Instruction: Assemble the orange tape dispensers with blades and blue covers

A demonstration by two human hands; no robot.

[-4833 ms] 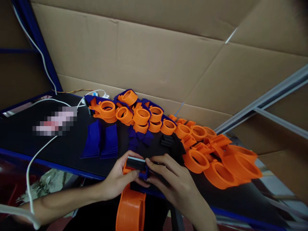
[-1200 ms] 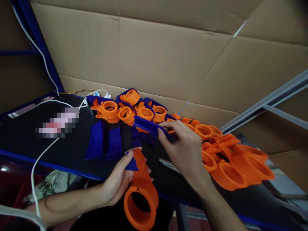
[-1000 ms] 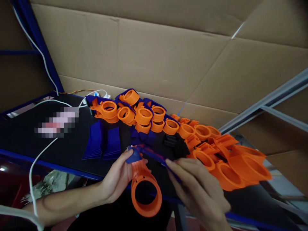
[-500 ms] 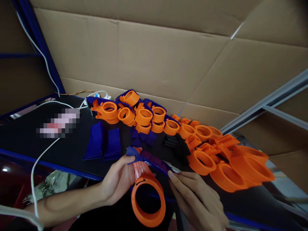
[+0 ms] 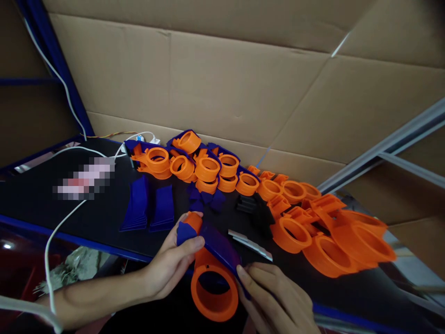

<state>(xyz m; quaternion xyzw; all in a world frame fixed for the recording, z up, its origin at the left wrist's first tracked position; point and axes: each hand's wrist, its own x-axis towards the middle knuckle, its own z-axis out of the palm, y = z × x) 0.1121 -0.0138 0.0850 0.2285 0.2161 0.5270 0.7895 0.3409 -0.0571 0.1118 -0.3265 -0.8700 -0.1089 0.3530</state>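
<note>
Long curved dark-blue plastic strip [image 5: 220, 250]: vs a moment ago, swung to a steeper tilt; now runs down the R side of the orange plastic ring holder [image 5: 204, 259]. For the work in hand, prob. means the 2 parts are roughly lined up.
Ring holder: btwn the hands at the near table edge, ring end low, twd the wearer.
L hand [image 5: 175, 257]: fingers wrapped round holder's neck, thumb pressed on top by strip's upper end; short dark-blue plastic tab [image 5: 185, 233] juts out left of thumb.
R hand [image 5: 278, 297]: lower than before; fingertips pinch strip's lower end.
Fit: can't tell if strip is seated, as fingers cover both ends.
Flat silver metal strips [image 5: 250, 245]: on black tabletop [image 5: 104, 213], just beside R hand; now in full view, no longer part-hidden.
Dark-blue plastic plates, 2 stacks [image 5: 162, 208]: beyond L hand, apart from it.
Small dark-blue plastic pieces [image 5: 217, 200] & ribbed black parts [image 5: 246, 204]: mid-table, past the hands.
Orange-and-blue holders [image 5: 207, 175]: piled at back, nr brown cardboard wall [image 5: 222, 83].
Loose orange ring holders [image 5: 368, 250]: heaped right, limiting room beyond R hand.
White cable [image 5: 21, 305]: crosses in front of L forearm, well clear of parts.
</note>
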